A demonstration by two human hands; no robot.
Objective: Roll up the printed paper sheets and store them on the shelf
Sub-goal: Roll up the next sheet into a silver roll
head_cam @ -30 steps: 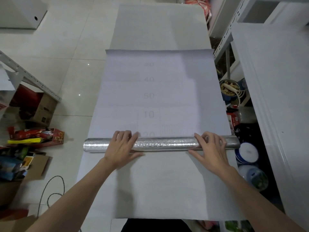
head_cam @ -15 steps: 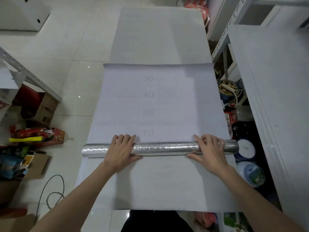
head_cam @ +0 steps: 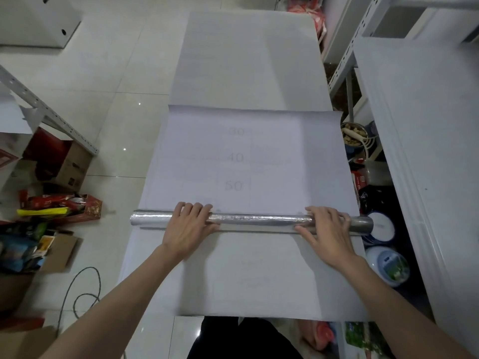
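Head view: left hand (head_cam: pixel 188 230) and right hand (head_cam: pixel 328 235) press flat-fingered on crinkled silvery tube (head_cam: pixel 254 220) across printed sheet (head_cam: pixel 197 161).

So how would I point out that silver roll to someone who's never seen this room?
Find the long white paper sheet spread on the tiled floor. Across it lies the silver roll, under the left hand and right hand. It is the only long, shiny tube there; the paper around it is flat and matte.
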